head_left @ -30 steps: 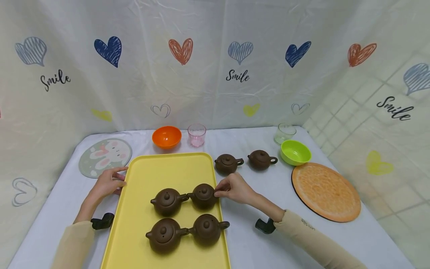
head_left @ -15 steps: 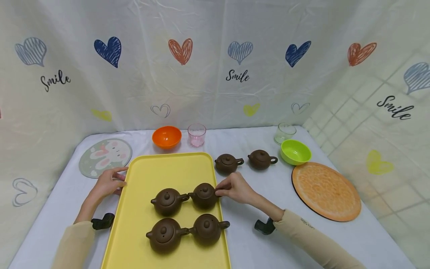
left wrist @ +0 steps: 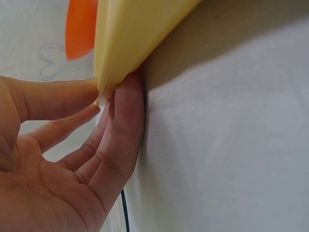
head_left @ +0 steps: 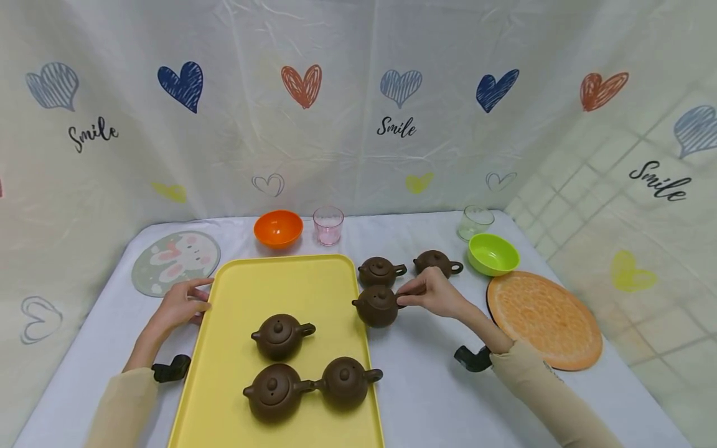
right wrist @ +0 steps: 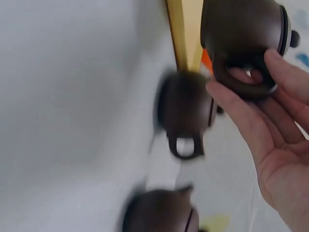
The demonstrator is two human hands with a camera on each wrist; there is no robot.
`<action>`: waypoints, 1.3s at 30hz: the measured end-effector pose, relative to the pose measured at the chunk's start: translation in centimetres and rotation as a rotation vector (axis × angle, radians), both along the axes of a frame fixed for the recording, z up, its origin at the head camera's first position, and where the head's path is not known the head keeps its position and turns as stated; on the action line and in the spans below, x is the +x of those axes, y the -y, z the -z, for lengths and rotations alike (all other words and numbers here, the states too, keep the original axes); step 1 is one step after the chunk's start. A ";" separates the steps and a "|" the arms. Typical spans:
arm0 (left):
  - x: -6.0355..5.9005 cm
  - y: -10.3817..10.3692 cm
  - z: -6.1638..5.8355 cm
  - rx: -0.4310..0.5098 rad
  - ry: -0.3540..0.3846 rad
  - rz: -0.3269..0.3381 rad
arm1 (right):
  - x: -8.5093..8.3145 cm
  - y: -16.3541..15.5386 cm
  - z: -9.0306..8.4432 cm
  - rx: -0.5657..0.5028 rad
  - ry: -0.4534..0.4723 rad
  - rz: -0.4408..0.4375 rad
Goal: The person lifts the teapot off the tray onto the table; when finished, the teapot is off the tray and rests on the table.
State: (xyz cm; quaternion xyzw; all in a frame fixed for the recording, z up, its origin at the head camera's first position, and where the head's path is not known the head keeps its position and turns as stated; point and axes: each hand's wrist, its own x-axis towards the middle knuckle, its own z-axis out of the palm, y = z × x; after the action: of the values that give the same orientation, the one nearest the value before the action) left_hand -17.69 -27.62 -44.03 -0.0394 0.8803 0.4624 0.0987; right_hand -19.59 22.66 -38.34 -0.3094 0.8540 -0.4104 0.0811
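Observation:
My right hand (head_left: 435,294) holds a small dark brown teapot (head_left: 375,309) by its handle, over the tray's right edge. In the right wrist view, fingers and thumb close round the handle of that lidded teapot (right wrist: 241,29). My left hand (head_left: 179,305) grips the left rim of the yellow tray (head_left: 285,283). The left wrist view shows the thumb against the tray's rim (left wrist: 120,43) and fingertips at its underside. Three similar teapots rest on the tray: one at centre (head_left: 279,336), one in front (head_left: 272,392), one at right (head_left: 344,382).
Beyond the held teapot, two brown teapots stand on the white cloth: one near (head_left: 378,270), one farther right (head_left: 434,261). A green bowl (head_left: 493,255), a glass (head_left: 476,223) and an orange round mat (head_left: 546,320) lie right. An orange bowl (head_left: 277,229), pink glass (head_left: 328,225) and rabbit mat (head_left: 176,262) stand behind.
My right hand has lifted the teapot off the tray and carried it back and to the right, away from the centre teapot. The left hand stays at the tray's rim.

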 end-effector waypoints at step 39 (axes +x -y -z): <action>-0.3 0.0 0.2 0.016 0.020 -0.005 | -0.1 -13.6 1.9 0.107 0.125 0.216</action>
State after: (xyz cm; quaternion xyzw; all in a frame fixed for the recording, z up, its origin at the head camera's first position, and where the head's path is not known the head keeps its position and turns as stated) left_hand -17.95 -27.63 -44.25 -0.0454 0.8755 0.4692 0.1068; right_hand -19.74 36.23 -40.23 -0.1847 0.8963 -0.3890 0.1060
